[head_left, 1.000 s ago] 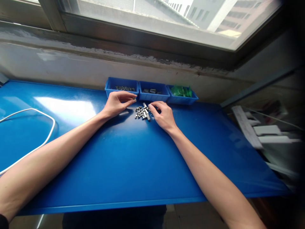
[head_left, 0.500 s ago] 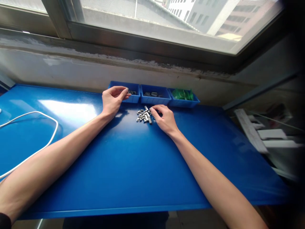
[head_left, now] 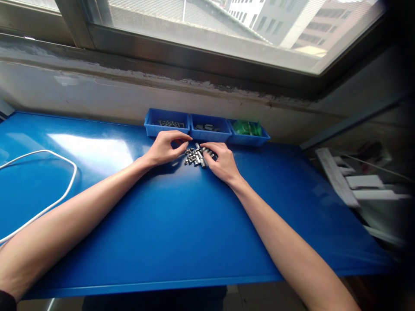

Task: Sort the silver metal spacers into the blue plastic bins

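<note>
A small pile of metal parts (head_left: 195, 156) lies on the blue table (head_left: 181, 224), just in front of three blue bins. My left hand (head_left: 166, 148) sits at the pile's left edge, thumb and fingertips drawn together over the nearest pieces; whether it holds one is too small to see. My right hand (head_left: 223, 162) rests palm down on the pile's right side, fingers spread and touching the parts. The left bin (head_left: 152, 128) and the middle bin (head_left: 210, 134) hold metal parts. The right bin (head_left: 256, 139) holds green pieces.
A white cable (head_left: 48, 203) loops across the table's left part. A wall and window sill rise directly behind the bins. Off the table's right edge lie pale strips and bars (head_left: 337, 181) on a lower surface.
My left hand was at the pile, went up over the left bin, and has come back down to the pile's left edge. My right hand stayed on the pile.
</note>
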Available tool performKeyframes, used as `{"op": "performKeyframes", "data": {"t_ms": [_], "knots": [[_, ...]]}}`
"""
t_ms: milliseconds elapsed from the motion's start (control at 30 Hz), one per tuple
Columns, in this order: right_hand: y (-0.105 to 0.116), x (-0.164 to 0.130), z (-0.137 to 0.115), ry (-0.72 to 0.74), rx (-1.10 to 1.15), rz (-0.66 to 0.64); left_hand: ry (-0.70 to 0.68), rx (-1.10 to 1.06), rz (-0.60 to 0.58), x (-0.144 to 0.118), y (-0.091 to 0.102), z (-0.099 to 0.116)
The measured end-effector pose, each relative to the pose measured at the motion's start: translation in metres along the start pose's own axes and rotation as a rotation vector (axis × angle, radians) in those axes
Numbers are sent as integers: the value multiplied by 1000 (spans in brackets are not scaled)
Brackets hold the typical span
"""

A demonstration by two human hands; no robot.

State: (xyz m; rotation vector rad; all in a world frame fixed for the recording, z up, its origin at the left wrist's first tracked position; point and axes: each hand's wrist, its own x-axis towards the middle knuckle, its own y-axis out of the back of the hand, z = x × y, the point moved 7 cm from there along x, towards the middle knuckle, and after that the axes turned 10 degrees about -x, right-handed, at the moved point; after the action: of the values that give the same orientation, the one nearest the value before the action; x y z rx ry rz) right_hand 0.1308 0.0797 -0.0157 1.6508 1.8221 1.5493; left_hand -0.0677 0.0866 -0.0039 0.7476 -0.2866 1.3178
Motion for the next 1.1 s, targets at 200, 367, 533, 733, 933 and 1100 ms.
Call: {"op": "performKeyframes", "data": {"t_ms": [200, 367, 533, 733, 933, 1100], "knots": [[-16, 0, -1, 70, -87, -124, -52, 71, -109, 0, -6, 4], [-11, 1, -3, 34, -108, -72, -49, 69, -112, 0, -7, 3], [-3, 0, -8, 34, -86, 25, -65, 56, -112, 0, -7, 4], [-4, 0, -4, 23, -89, 32, -61, 67, -115, 0, -8, 4], [-6, 2, -2, 17, -96, 28, -49, 71, -125, 0, -8, 3], [-2, 0, -1, 10, -63, 70, -65, 75, -129, 0, -8, 4]]}}
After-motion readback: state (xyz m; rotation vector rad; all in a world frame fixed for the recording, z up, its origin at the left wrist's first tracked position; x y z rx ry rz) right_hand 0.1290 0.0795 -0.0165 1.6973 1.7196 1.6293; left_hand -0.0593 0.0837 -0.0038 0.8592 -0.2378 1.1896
